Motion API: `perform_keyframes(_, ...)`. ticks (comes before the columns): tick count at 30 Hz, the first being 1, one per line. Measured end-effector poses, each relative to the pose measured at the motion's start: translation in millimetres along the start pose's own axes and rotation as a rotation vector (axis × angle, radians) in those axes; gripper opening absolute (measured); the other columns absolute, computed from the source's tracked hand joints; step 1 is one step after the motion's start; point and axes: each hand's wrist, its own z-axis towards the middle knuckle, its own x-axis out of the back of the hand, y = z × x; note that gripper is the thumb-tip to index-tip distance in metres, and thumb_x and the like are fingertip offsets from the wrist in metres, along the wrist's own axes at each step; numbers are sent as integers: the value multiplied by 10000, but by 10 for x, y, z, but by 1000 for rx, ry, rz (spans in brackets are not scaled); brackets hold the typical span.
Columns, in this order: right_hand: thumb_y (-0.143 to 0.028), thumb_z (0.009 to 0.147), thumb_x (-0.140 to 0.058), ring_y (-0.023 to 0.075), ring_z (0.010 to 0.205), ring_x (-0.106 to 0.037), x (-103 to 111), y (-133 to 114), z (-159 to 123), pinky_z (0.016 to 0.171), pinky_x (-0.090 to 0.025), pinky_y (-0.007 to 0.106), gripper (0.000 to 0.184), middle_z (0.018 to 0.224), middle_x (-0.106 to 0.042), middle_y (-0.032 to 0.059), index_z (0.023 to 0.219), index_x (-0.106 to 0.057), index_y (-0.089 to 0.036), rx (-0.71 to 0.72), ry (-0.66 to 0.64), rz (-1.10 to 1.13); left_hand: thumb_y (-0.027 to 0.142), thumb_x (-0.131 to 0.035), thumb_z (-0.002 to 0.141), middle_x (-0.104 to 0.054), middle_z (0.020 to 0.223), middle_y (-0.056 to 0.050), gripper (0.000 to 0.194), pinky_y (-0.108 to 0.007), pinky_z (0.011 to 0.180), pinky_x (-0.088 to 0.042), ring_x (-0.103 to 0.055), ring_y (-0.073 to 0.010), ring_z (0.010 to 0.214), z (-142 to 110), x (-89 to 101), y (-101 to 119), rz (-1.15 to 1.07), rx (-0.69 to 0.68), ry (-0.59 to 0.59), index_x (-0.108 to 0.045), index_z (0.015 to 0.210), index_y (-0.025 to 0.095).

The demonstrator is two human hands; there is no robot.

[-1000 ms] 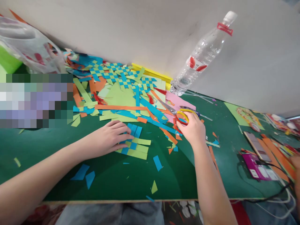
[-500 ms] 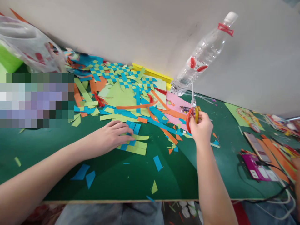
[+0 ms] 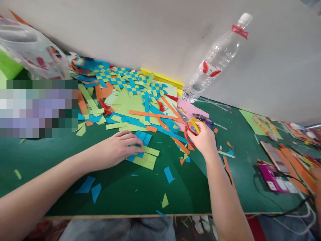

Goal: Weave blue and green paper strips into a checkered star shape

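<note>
My left hand (image 3: pixel 121 147) lies on a small woven mat of blue and light green paper strips (image 3: pixel 147 157), its fingers stretched over the mat's left part and hiding it. Loose strip ends stick out at the top and right. In my right hand (image 3: pixel 203 136) is a pair of scissors (image 3: pixel 185 118) with red and yellow handles. The scissor blades point up and left, low above the pile of paper strips. Blue, green and orange strips (image 3: pixel 155 115) lie just beyond both hands, beside several finished-looking blue and green weaves (image 3: pixel 122 78).
A clear plastic bottle (image 3: pixel 213 63) stands against the wall. At right lie a phone (image 3: pixel 274 156), a purple box (image 3: pixel 271 180) and cables; another person's hand (image 3: pixel 316 175) shows at the edge. A plastic bag (image 3: pixel 32 50) sits at left. Paper scraps (image 3: pixel 169 175) dot the green table.
My right hand has moved left and brought the scissors down from upright to slanting over the strips. My left hand stays on the mat; one green strip now lies closer to its neighbour.
</note>
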Motion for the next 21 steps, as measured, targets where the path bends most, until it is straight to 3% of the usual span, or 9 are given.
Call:
perform_keyframes(7, -317, 739, -625, 247, 963, -639, -68, -73, -32, 806, -502, 380, 353, 1049, -675, 74, 1070, -587, -199, 129, -193, -6, 279, -451, 921, -584, 1227, -31, 269, -417, 1076, -319, -525, -204, 1135, 10, 3, 28, -31, 15, 5, -590, 1151, 276)
perform_keyframes(15, -322, 761, -614, 229, 933, -639, -78, -95, -65, 762, -517, 370, 404, 1053, -672, 75, 1144, -568, -203, 169, -273, -23, 299, -457, 922, -577, 1267, -37, 270, -428, 1138, -246, -526, -187, 1183, 9, -5, 58, -46, 7, 24, -580, 1159, 255)
perform_keyframes(18, -358, 796, -587, 225, 924, -639, -62, -100, -67, 757, -515, 363, 326, 1021, -685, 62, 1088, -607, -215, 215, -260, -46, 316, -434, 936, -570, 1281, -37, 275, -429, 1144, -233, -511, -182, 1206, 12, -24, 60, -8, 8, 9, -569, 1163, 240)
perform_keyframes(21, -363, 806, -585, 261, 924, -624, -33, -135, -72, 770, -502, 395, 273, 933, -697, 89, 998, -647, -179, 296, -154, -134, 325, -411, 947, -571, 1283, -37, 272, -427, 1142, -235, -511, -179, 1207, 16, -40, 64, 22, 12, 5, -571, 1145, 229)
